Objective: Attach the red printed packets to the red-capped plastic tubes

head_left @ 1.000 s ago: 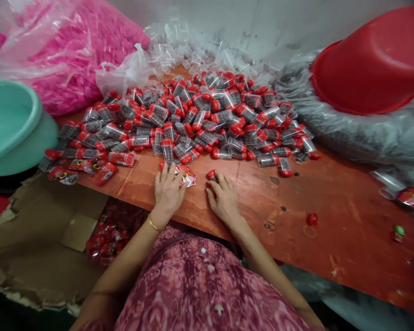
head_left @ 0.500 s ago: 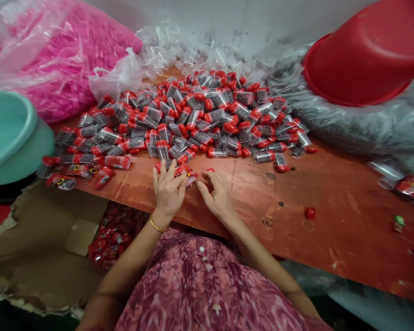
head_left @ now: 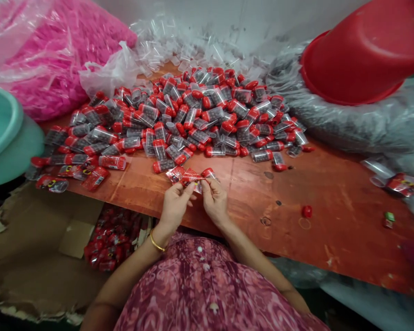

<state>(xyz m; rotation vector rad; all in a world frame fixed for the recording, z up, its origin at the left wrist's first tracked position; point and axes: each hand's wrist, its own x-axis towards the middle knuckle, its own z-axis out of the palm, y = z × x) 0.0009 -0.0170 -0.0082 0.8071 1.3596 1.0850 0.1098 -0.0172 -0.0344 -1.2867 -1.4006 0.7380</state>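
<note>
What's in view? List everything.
Table: one, red-brown, centre
Capped tubes: many, clear and red, mid-table
Clear tubes: many, colourless, back
Packets: several, red, table's left and right
Wrappers: a few, red, at fingertips
Pink-filled bag: one, clear, back left
Thin bag: one, whitish, beside it
Basin: one, mint, left edge
Carton: one, brown, lower left
Packet pile: many, red, below table
Bucket: one, red, back right
Dark-filled bag: one, clear, under bucket
Small bits: several, mixed colours, right
Bracelet: one, gold, left wrist
Top: one, pink, patterned, worn
Left hand: one, bare, holding wrapper
Right hand: one, bare, likewise

Clear passage across tabletop (head_left: 348,225) beside right hand (head_left: 214,198), heap of red-capped tubes (head_left: 243,133) blocking ahead, teal basin (head_left: 22,145) obstructing far left
</note>
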